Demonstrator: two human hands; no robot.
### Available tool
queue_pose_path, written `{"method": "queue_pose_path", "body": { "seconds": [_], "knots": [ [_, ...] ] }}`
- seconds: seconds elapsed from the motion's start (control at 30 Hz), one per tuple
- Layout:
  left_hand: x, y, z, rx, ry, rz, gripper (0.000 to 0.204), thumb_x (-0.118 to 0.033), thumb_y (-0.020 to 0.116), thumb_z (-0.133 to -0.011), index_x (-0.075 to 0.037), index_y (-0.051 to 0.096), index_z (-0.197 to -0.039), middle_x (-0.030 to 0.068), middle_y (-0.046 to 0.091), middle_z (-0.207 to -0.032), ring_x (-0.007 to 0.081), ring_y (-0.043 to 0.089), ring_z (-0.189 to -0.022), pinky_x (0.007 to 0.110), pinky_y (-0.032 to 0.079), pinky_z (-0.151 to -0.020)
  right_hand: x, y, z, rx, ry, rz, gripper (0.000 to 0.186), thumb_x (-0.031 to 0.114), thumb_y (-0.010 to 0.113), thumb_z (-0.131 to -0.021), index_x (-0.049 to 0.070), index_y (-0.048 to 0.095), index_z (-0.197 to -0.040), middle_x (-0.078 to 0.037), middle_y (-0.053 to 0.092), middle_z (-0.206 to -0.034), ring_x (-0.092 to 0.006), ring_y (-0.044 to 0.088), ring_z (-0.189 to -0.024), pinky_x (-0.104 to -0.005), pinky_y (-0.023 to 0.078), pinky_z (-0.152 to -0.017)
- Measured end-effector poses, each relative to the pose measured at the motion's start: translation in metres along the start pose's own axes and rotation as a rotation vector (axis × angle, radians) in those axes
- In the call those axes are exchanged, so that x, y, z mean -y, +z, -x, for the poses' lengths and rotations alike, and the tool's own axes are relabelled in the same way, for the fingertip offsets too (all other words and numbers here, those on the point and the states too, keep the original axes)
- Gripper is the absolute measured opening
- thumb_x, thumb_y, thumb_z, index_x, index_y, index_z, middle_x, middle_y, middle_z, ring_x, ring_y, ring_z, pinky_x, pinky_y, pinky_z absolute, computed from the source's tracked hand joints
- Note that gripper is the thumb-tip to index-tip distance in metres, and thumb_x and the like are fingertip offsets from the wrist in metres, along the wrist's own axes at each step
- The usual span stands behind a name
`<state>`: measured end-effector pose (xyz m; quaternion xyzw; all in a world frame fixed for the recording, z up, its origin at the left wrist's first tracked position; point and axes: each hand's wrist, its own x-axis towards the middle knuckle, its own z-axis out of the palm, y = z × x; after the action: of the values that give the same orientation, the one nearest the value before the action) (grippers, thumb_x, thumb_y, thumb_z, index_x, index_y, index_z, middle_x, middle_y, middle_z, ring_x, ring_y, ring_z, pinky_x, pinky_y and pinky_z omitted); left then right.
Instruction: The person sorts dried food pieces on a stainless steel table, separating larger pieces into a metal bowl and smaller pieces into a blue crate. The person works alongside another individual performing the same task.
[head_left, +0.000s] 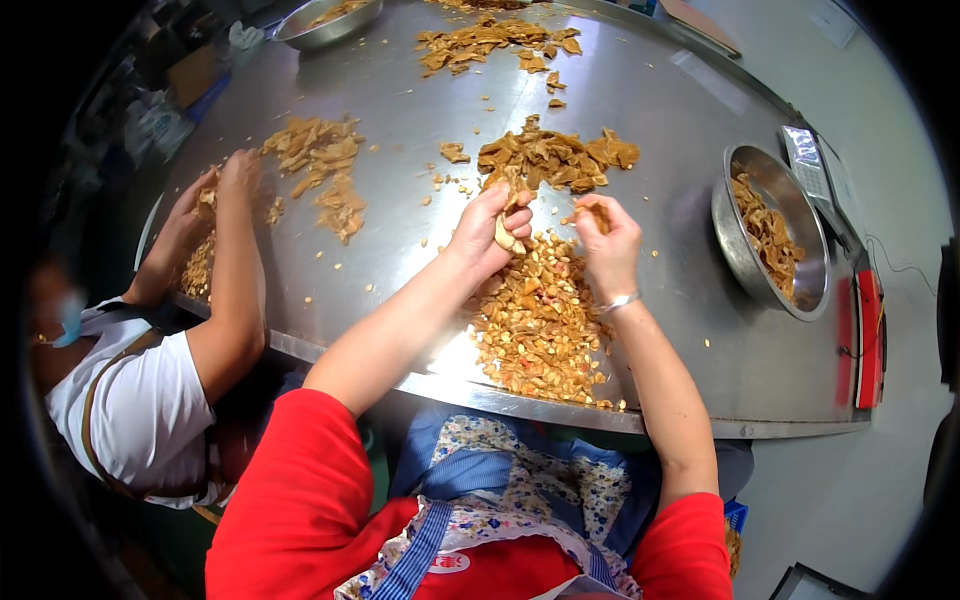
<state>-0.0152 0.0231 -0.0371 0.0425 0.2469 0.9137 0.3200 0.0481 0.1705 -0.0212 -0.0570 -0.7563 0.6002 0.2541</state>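
Note:
Above a pile of small yellow-brown seed-like bits [540, 330], both my hands are at work. My left hand [485, 232] is closed around a pale tan, wrinkled dried piece [508, 238] that sticks out between the fingers and thumb. Close by on the right, my right hand [610, 245] has its fingers curled on a darker brown dried piece [594, 214], partly hidden by them. Just beyond the hands lies a heap of brown, leathery dried pieces [550, 160] on the metal table [400, 130].
A steel bowl of brown pieces [732, 225] stands at the right, beside a red-and-black device [868, 335]. Another steel bowl [330, 35] is at the far left. More brown pieces [480, 42] lie farther back. A co-worker's hands [225, 185] handle similar pieces at left.

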Motion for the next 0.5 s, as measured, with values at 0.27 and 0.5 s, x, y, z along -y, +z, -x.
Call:
{"method": "queue_pose_path", "body": {
  "seconds": [0.27, 0.5],
  "knots": [
    [-0.010, 0.018, 0.006, 0.150, -0.174, 0.131, 0.024, -0.027, 0.038, -0.091, -0.007, 0.047, -0.098, 0.0007, 0.037, -0.068, 0.0096, 0.032, -0.055, 0.021, 0.030, -0.050, -0.001, -0.025, -0.009, 0.468, -0.077, 0.601, 0.021, 0.014, 0.054, -0.076, 0.005, 0.063, -0.092, -0.008, 0.054, -0.079, -0.0171, 0.053, -0.076, -0.0289, 0.042, -0.066],
    [-0.010, 0.021, 0.008, -0.037, -0.170, -0.139, 0.016, -0.023, 0.055, -0.079, -0.010, 0.048, -0.083, 0.0076, 0.054, -0.085, 0.0155, 0.053, -0.071, 0.025, 0.046, -0.056, 0.003, -0.025, -0.020, 0.327, 0.522, -0.533, 0.034, 0.023, 0.036, -0.091, -0.002, 0.054, -0.103, -0.007, 0.057, -0.099, -0.0112, 0.053, -0.085, -0.0225, 0.043, -0.070]
  ]
}}
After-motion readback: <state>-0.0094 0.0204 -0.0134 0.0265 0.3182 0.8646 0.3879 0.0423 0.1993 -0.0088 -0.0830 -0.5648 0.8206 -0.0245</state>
